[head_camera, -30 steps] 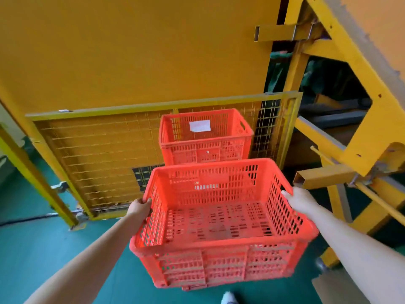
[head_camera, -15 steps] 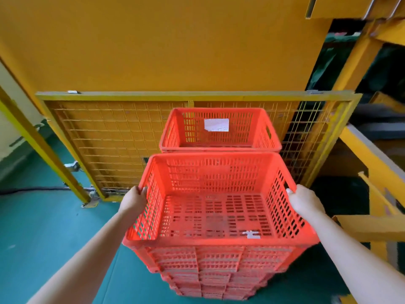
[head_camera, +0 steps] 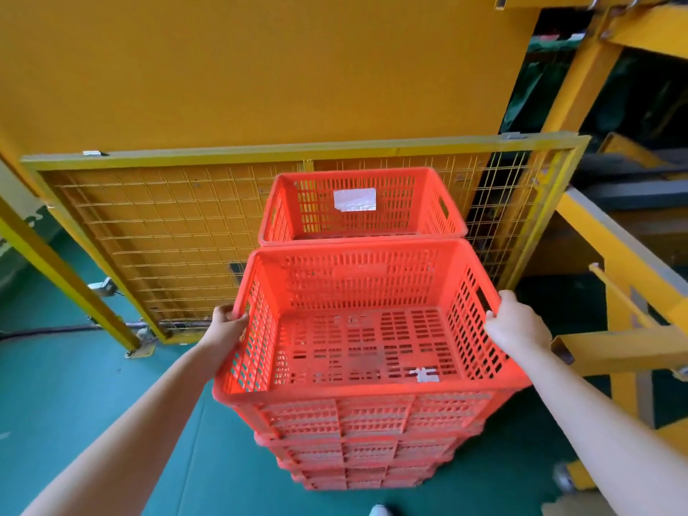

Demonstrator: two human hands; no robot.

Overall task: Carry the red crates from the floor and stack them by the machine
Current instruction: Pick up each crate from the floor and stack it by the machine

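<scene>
Red crate — topmost on a nested stack of red crates, just in front of the yellow mesh guard. Left hand: fingers curled over its left rim. Right hand: fingers wrapped round its right rim. Rear crate — between the held crate and the guard, with a white label on its inner wall.

The crates are red moulded plastic, slotted, slightly glossy (the top one scuffed on its floor). A crinkled white label looks like paper. The mesh guard is yellow-painted metal wire. The green floor looks smooth and matt.
</scene>
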